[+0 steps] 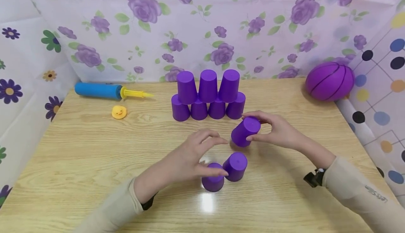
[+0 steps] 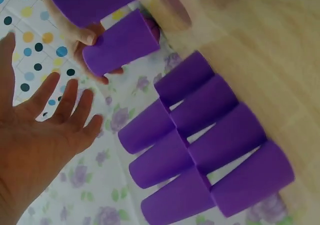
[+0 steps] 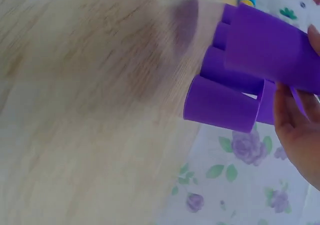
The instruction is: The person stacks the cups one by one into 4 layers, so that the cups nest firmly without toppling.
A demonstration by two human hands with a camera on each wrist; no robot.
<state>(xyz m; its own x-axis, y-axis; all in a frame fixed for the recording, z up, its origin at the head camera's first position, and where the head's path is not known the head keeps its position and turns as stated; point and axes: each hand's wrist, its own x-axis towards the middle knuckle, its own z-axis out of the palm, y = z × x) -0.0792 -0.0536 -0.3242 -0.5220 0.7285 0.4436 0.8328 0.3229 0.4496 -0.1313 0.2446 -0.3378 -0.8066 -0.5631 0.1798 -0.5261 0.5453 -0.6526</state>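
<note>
My right hand [image 1: 280, 131] grips an upside-down purple cup [image 1: 245, 132] between thumb and fingers, tilted and raised in front of the stack. That same held cup [image 3: 272, 47] shows large in the right wrist view. Spread fingers and an empty palm mark my left hand [image 2: 52, 120]; in the head view it hovers over two upside-down cups, its thumb overlapping them. Of these, one cup [image 1: 213, 183] is partly hidden by that hand and the other cup [image 1: 237, 166] stands beside it. Behind, three cups [image 1: 208, 85] rest on a lower row of several cups [image 1: 199, 110].
On the wooden table [image 1: 95, 162], a blue and yellow hand pump [image 1: 101, 90] lies at the back left. A small yellow rubber duck [image 1: 119, 112] sits in front of it. In the back right corner is a purple ball [image 1: 330, 81]. Flowered cloth [image 1: 190, 25] hangs behind.
</note>
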